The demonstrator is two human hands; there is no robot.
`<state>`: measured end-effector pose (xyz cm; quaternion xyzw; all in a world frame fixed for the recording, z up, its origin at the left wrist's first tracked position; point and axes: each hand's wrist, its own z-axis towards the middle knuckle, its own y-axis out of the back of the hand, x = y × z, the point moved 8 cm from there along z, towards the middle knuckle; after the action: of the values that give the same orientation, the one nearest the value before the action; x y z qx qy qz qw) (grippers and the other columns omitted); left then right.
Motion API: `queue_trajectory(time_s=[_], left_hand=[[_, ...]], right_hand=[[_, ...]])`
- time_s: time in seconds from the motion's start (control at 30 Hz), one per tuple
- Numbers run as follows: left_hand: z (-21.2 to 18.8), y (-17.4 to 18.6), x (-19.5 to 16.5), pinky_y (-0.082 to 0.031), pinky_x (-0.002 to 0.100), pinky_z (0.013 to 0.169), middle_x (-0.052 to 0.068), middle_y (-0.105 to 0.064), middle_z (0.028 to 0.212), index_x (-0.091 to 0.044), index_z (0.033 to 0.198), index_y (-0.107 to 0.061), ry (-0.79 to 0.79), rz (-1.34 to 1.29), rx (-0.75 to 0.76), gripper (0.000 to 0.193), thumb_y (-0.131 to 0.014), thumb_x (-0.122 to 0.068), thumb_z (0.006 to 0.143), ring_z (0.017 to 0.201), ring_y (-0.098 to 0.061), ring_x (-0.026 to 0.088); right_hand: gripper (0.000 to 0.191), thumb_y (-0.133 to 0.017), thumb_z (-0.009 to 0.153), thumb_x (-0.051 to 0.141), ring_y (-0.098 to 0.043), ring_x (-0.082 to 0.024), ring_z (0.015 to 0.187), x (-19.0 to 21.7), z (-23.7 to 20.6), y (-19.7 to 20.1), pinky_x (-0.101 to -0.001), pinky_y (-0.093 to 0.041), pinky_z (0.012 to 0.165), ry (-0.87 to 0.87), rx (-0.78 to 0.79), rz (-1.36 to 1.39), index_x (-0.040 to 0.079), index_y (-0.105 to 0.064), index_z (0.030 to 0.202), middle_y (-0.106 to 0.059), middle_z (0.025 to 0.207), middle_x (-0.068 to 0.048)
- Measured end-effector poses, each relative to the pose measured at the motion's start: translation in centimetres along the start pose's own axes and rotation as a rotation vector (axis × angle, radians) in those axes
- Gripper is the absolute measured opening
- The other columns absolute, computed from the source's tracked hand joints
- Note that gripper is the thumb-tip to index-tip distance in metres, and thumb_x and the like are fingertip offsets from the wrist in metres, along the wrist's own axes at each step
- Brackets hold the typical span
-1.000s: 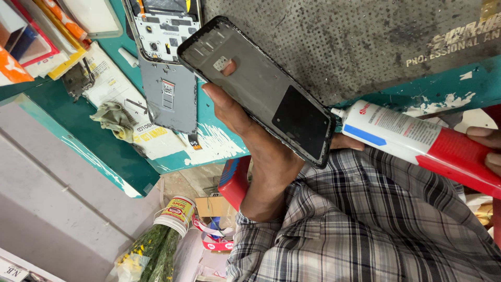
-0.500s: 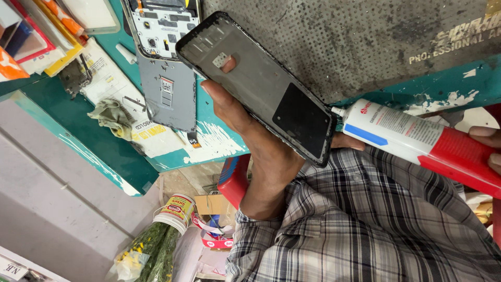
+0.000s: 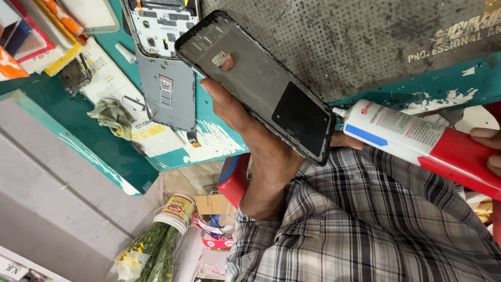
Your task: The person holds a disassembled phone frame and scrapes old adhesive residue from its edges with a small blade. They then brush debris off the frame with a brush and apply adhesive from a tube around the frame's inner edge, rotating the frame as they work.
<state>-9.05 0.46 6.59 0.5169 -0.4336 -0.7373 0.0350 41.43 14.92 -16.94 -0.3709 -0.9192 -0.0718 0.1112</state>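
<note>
Evidently gluing, the left hand [image 3: 261,151] has its grip clamped on the phone frame [image 3: 255,86] above the tabletop [image 3: 209,141], while the right hand [image 3: 488,149], closed round the adhesive tube [image 3: 417,138], sets its nozzle at the frame's lower corner, needing a steady bead next.

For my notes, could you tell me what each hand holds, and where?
Left hand cradles the phone frame from behind; right hand holds the glue tube at its red end.

Upper right, the grey mat [image 3: 365,47] lies bare; upper left, the opened phone [image 3: 164,57], cloth [image 3: 112,116] and boxes [image 3: 31,42] crowd the table [image 3: 78,136].
</note>
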Motion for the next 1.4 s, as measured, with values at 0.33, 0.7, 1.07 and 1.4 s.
queue_trajectory(time_s=[0.33,0.7,1.07,1.4], left_hand=[[0.3,0.0,-0.7,-0.019,0.047,0.129,0.022,-0.017,0.165,-0.004,0.168,0.014,-0.029,0.022,-0.035,0.175,-0.098,-0.063,0.047,0.151,-0.025,0.036],[0.8,0.1,-0.9,-0.022,0.049,0.125,0.022,-0.02,0.164,-0.002,0.166,0.01,-0.064,0.073,-0.086,0.174,-0.094,-0.068,0.044,0.147,-0.029,0.038],[0.3,0.2,-0.6,-0.022,0.048,0.126,0.022,-0.019,0.165,-0.001,0.165,0.013,-0.042,0.054,-0.055,0.174,-0.096,-0.068,0.046,0.147,-0.029,0.037],[0.4,0.1,-0.6,-0.021,0.047,0.127,0.022,-0.018,0.166,0.0,0.163,0.016,-0.009,0.05,-0.024,0.174,-0.097,-0.067,0.049,0.147,-0.028,0.036]], right_hand=[[0.037,-0.051,0.117,0.024,-0.069,-0.029,0.108,1.0,0.4,-0.4,-0.0401,-0.058,0.095,0.002,-0.007,0.019,0.004,-0.05,0.147,-0.065,0.127,-0.022],[0.037,-0.05,0.117,0.025,-0.068,-0.028,0.111,1.3,0.7,-0.8,-0.0404,-0.058,0.098,0.012,-0.003,0.019,0.004,-0.05,0.148,-0.064,0.129,-0.021],[0.038,-0.049,0.118,0.026,-0.067,-0.028,0.114,3.5,1.2,-1.1,-0.0407,-0.057,0.101,0.061,-0.002,0.008,0.004,-0.049,0.148,-0.064,0.131,-0.02],[0.038,-0.049,0.118,0.027,-0.066,-0.027,0.117,3.2,0.8,-1.2,-0.0409,-0.056,0.103,0.045,-0.006,-0.002,0.004,-0.049,0.149,-0.063,0.133,-0.019]])
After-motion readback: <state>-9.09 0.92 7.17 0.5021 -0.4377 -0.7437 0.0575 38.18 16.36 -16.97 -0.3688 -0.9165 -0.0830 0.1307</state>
